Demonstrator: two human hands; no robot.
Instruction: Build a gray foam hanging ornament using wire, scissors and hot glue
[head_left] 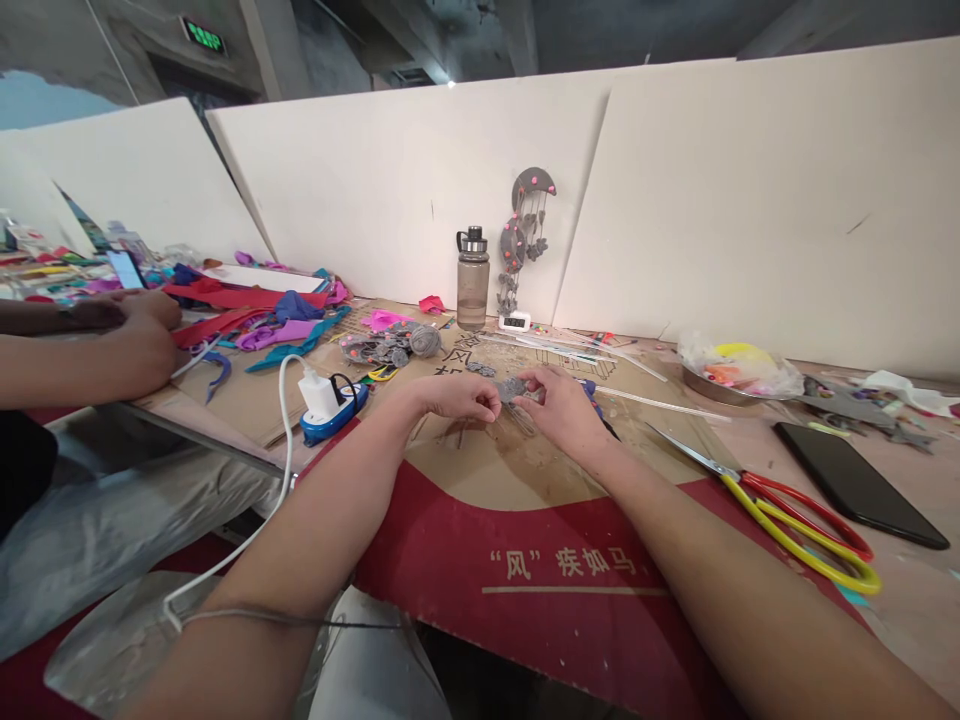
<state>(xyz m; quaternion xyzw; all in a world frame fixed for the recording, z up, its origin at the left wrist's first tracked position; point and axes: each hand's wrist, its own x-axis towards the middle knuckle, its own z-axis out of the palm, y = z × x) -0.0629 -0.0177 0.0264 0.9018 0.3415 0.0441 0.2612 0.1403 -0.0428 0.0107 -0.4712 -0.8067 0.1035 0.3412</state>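
My right hand (561,408) pinches a small grey felt piece (511,388) above the cardboard. Close beside it, my left hand (463,397) is closed, thumb and forefinger pressed together. Whatever lies between those left fingertips is too small to make out. Another small grey felt piece (481,370) lies just beyond the hands. Farther off, a ball of grey yarn (426,341) rests by grey felt shapes (367,347) dotted with pink. Against the white board hangs a grey felt crescent ornament (534,190) with dangling pieces.
Scissors (780,520) and a black phone (859,480) lie right. A water bottle (472,280) stands behind. At left are a blue power strip (334,412) with a white cable, coloured cloth scraps (247,300) and another person's arms (97,345). White strips (555,348) lie beyond my hands.
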